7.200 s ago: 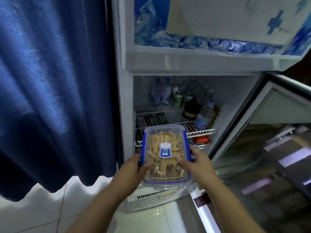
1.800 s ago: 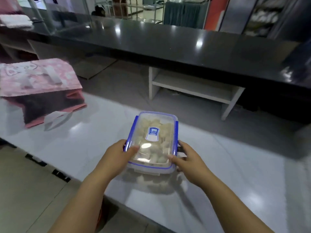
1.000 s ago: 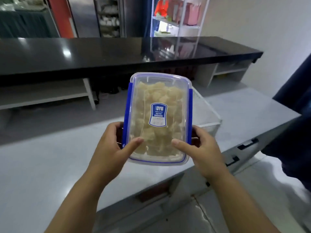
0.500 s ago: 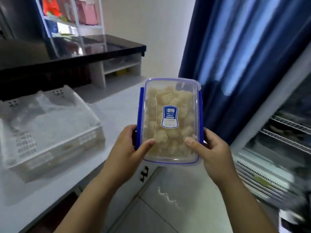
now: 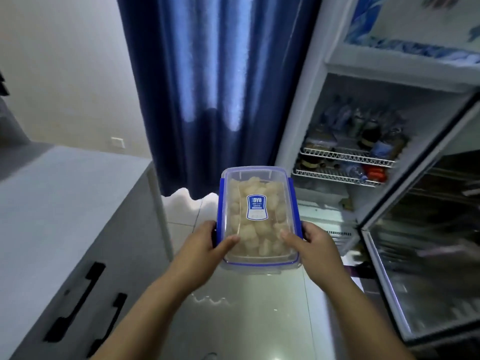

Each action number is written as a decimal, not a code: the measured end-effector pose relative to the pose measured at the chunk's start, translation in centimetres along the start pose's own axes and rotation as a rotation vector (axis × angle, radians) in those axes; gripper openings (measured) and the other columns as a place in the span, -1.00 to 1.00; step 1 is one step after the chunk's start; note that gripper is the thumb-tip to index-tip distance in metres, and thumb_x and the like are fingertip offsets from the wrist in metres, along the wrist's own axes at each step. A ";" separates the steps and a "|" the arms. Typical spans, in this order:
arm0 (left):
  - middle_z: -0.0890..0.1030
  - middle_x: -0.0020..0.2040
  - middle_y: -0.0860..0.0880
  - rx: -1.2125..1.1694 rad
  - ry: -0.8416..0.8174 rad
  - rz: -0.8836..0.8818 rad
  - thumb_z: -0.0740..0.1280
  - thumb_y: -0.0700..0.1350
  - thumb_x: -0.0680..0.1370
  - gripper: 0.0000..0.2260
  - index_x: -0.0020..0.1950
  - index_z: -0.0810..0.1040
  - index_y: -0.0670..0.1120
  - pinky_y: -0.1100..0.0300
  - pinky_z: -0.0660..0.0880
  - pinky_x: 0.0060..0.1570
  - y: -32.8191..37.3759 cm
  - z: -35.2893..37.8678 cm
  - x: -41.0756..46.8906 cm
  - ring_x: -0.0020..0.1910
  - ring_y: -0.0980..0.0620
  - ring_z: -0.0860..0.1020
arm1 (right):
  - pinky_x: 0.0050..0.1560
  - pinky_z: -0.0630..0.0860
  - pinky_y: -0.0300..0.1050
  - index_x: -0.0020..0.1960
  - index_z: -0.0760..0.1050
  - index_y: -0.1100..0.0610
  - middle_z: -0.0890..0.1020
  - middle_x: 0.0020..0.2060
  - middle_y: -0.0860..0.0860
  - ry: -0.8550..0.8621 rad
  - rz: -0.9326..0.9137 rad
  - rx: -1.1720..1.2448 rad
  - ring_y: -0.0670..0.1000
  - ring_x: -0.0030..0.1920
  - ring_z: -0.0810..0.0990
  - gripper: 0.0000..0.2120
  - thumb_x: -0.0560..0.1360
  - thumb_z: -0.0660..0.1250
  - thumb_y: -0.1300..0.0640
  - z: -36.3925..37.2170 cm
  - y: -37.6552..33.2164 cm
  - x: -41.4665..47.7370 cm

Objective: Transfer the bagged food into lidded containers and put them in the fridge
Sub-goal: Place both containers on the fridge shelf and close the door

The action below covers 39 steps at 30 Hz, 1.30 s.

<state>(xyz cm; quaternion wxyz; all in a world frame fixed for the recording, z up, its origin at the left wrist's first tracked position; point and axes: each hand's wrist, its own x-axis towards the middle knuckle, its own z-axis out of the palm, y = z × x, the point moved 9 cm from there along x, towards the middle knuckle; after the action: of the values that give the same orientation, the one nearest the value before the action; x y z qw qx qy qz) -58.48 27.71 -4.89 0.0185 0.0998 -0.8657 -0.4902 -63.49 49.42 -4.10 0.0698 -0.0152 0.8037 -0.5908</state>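
Two o'clock held the open fridge (image 5: pixel 319 105), its wire shelves (image 5: pixel 345 154) crowded; at centre the lidded container (image 5: pixel 258 216) was gripped by left hand (image 5: pixel 205 245) and right hand (image 5: pixel 315 245). Forced between bottles, it could topple them.

At the right of the frame, the bottles (image 5: pixel 363 128) on the fridge's wire shelf (image 5: pixel 345 153) are blurred beyond reading. The glass fridge door (image 5: pixel 426 245) is cut by the right edge. The container's (image 5: pixel 258 219) underside is hidden.
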 end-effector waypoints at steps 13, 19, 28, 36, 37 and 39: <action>0.60 -0.16 0.05 0.127 -0.389 0.110 0.27 0.14 0.53 -0.77 -0.04 0.49 -0.01 0.32 0.37 -0.33 6.2 13.4 20.8 -0.24 0.16 0.52 | 0.00 0.61 0.11 -0.09 0.60 0.05 0.71 -0.20 0.00 0.289 0.243 -0.032 0.02 -0.15 0.69 -0.87 0.46 0.40 -0.01 -11.1 5.3 14.4; 0.52 -0.26 0.03 0.200 -0.442 0.131 0.24 0.16 0.54 -0.73 -0.17 0.42 -0.02 0.23 0.37 -0.32 9.6 21.5 28.3 -0.31 0.09 0.46 | -0.08 0.61 0.24 -0.13 0.59 0.12 0.69 -0.23 0.09 0.382 0.344 -0.051 0.21 -0.16 0.67 -0.57 0.25 0.34 -0.22 -18.0 8.8 20.9; 0.56 -0.19 0.08 0.151 -0.474 0.084 0.23 0.16 0.55 -0.74 0.00 0.51 0.00 0.32 0.40 -0.29 17.1 32.6 39.2 -0.22 0.15 0.53 | -0.37 0.43 -0.17 -0.06 0.58 0.13 0.62 -0.36 -0.03 0.398 0.299 -0.164 0.00 -0.36 0.58 -0.91 0.51 0.32 0.14 -30.8 10.6 34.7; 0.62 0.11 0.09 0.081 -0.528 0.136 0.27 0.05 0.57 -0.78 0.19 0.53 0.10 0.15 0.51 0.11 21.4 38.9 47.8 0.04 0.13 0.58 | -0.28 0.46 -0.12 0.07 0.55 0.16 0.63 -0.23 0.04 0.469 0.314 -0.238 0.06 -0.24 0.59 -0.83 0.54 0.27 0.11 -37.7 12.4 44.6; 0.61 0.05 0.13 0.067 -0.537 0.145 0.27 0.00 0.57 -0.86 0.12 0.53 0.11 0.26 0.50 0.04 21.8 39.5 48.8 -0.02 0.20 0.57 | -0.24 0.49 -0.10 0.10 0.54 0.17 0.64 -0.21 0.05 0.468 0.312 -0.243 0.07 -0.22 0.60 -0.80 0.55 0.27 0.11 -38.2 12.7 45.7; 0.55 -0.08 0.09 0.125 -0.496 0.196 0.26 -0.07 0.58 -0.94 -0.05 0.47 0.10 0.35 0.41 -0.11 22.4 40.2 51.3 -0.13 0.19 0.51 | -0.26 0.48 -0.12 0.14 0.52 0.17 0.64 -0.18 0.05 0.462 0.315 -0.257 0.05 -0.22 0.59 -0.78 0.55 0.27 0.09 -38.9 12.9 47.8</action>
<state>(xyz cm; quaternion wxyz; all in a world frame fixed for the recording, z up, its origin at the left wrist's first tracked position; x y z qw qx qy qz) -117.46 63.10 -10.06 -0.1528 -0.1066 -0.8779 -0.4410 -115.11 85.02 -9.53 -0.0267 0.2357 0.8589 -0.4539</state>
